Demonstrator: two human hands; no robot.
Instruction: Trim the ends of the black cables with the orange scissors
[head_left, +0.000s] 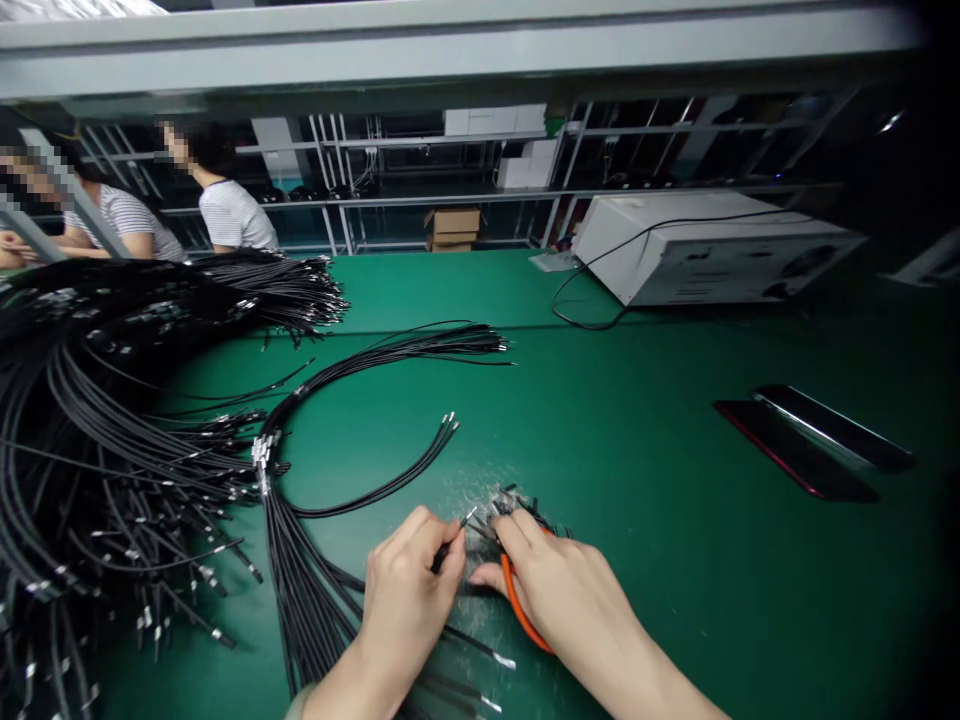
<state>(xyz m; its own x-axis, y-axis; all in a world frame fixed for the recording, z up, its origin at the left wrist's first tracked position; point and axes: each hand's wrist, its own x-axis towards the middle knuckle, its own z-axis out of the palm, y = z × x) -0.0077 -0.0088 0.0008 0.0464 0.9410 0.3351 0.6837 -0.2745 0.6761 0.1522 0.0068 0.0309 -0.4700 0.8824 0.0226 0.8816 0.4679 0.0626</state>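
Note:
Between thumb and forefinger, my left hand (pixel 412 570) pinches a black cable (pixel 444 548), its bare shiny end pointing up and right. My right hand (pixel 559 580) is closed around orange-handled pliers or cutters (pixel 517 605); the exact kind is hard to tell because my fingers cover much of it. The tool's dark jaws (pixel 484 527) are close to the cable end. Under and behind my right hand lie small black offcuts and fine pale strands (pixel 499 492). A bundle of black cables (pixel 300 590) runs beside my left forearm, and several loose silver-tipped ends (pixel 504 662) stick out below my hands.
A large heap of black cables (pixel 97 350) covers the left side of the green table (pixel 622 420). A white metal-cased machine (pixel 690 250) stands at the back right, with two dark flat objects (pixel 810 445) nearer. Two people in striped shirts (pixel 232 210) sit beyond the heap.

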